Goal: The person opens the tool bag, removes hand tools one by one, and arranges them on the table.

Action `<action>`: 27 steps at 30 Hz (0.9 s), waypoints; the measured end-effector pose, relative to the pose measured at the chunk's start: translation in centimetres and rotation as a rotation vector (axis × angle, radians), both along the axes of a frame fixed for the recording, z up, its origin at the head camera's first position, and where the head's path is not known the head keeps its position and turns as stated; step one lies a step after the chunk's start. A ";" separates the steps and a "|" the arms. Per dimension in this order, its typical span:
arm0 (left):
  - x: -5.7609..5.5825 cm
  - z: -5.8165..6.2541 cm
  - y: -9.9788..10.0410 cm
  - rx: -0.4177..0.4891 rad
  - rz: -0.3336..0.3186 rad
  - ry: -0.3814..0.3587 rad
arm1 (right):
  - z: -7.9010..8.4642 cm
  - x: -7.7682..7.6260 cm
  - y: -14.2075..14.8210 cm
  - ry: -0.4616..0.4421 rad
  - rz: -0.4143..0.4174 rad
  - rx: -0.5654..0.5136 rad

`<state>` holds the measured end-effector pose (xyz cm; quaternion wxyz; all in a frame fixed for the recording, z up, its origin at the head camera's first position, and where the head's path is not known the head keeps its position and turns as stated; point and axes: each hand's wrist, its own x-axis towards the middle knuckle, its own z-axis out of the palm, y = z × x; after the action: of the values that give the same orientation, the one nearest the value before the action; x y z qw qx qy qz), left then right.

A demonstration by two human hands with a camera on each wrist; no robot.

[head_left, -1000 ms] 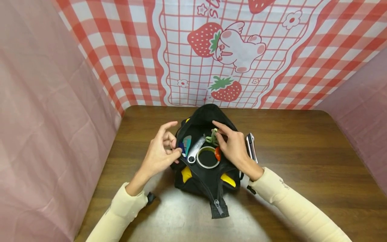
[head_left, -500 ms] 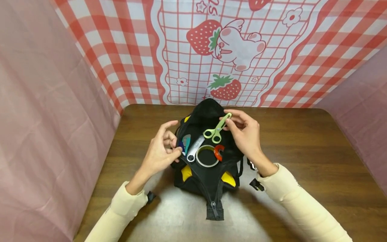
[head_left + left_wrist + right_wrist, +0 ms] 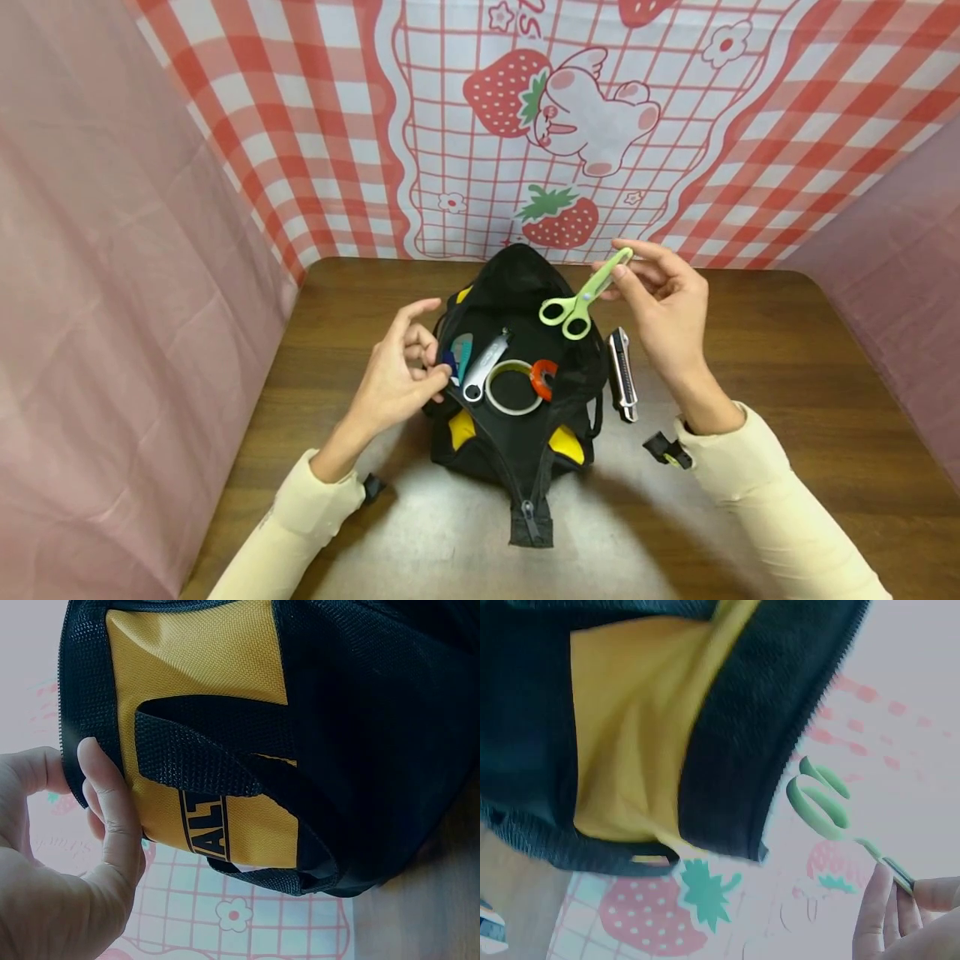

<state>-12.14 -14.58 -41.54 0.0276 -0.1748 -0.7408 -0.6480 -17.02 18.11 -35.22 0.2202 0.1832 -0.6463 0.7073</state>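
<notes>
Light green scissors [image 3: 587,297] hang from my right hand [image 3: 670,308], pinched by the blade end with the handle loops toward the bag. They are raised over the right rim of an open black and yellow tool bag [image 3: 517,454]. In the right wrist view the scissors [image 3: 821,810] are apart from the bag's zipped edge. My left hand [image 3: 397,375] pinches the bag's left edge between thumb and fingers; the left wrist view shows that hand [image 3: 82,847] at the zipper edge. Inside the bag lie a silver wrench-like tool [image 3: 486,367], a tape roll [image 3: 514,411] and an orange-red C-shaped piece [image 3: 542,379].
A teal and grey item [image 3: 462,354] sits by the bag's left wall. On the wooden table [image 3: 787,375], right of the bag, lies a black and silver utility knife [image 3: 622,375]. A strawberry-print cloth [image 3: 450,167] hangs behind, with pink curtains [image 3: 112,292] at the sides.
My right hand has lifted the scissors up out of the bag and moved right, uncovering the utility knife. My left hand stays at the bag's edge.
</notes>
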 end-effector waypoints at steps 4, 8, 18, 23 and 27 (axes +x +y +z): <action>0.0 -0.1 0.0 0.003 0.000 -0.001 | 0.7 0.1 1.4 -0.003 -0.020 -0.061; 0.0 0.0 -0.1 0.005 0.002 -0.004 | 1.1 0.2 3.0 -0.027 -0.027 -0.150; 0.0 0.0 -0.1 -0.003 0.003 -0.004 | -1.1 0.6 7.3 -0.193 -0.079 -0.172; 0.0 -0.1 -0.1 -0.003 0.002 -0.007 | -3.0 0.1 9.7 -0.268 -0.140 -0.200; 0.0 -0.1 0.0 -0.003 0.000 -0.005 | -4.5 -0.1 11.3 -0.322 -0.202 -0.235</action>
<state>-12.17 -14.57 -41.61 0.0255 -0.1735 -0.7417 -0.6474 -17.09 29.43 -39.72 0.2037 -0.0248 -0.6014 0.7721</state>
